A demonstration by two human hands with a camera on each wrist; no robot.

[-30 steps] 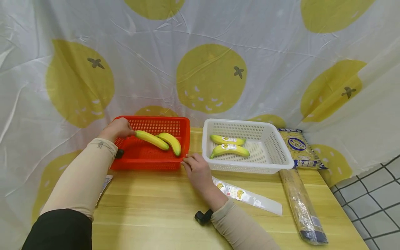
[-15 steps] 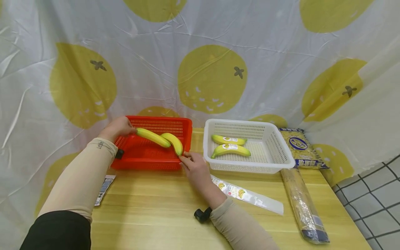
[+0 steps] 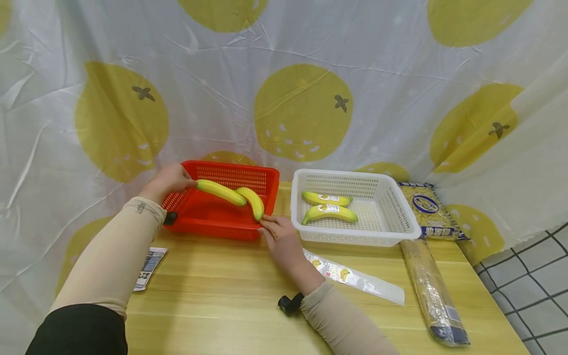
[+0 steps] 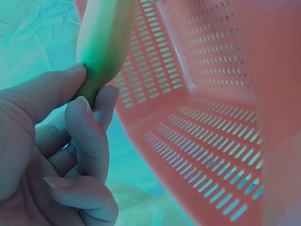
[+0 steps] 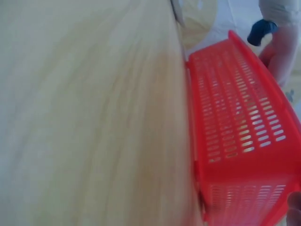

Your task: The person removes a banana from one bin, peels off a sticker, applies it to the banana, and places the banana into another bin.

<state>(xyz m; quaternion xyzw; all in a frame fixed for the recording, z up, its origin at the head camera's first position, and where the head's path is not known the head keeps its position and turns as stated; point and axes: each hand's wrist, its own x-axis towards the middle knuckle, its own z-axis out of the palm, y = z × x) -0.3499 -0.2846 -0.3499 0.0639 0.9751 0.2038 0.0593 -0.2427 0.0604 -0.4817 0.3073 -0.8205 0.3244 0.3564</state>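
My left hand point(image 3: 167, 183) pinches the green-tipped end of a banana point(image 3: 220, 192) over the left side of a red plastic basket point(image 3: 213, 214). The left wrist view shows my thumb and index finger on that tip point(image 4: 89, 87). The banana's other end overlaps a second banana point(image 3: 252, 203) lying in the basket's right half. My right hand point(image 3: 284, 246) grips the basket's front right corner, its fingertips right at the rim and close to the second banana's lower tip. In the right wrist view only a fingertip point(image 5: 294, 207) shows beside the slotted basket wall point(image 5: 244, 108).
To the right stands a white basket point(image 3: 406, 231) with two stickered bananas point(image 3: 329, 213). A banana sticker strip point(image 3: 377, 287) lies before it. A yellow bag point(image 3: 426, 209) and a long clear packet point(image 3: 435, 296) lie far right. A printed packet point(image 3: 149, 268) is by my left forearm.
The red basket has shifted right and turned slightly, its right side nearing the white basket. The held banana and the second banana have moved right with it.
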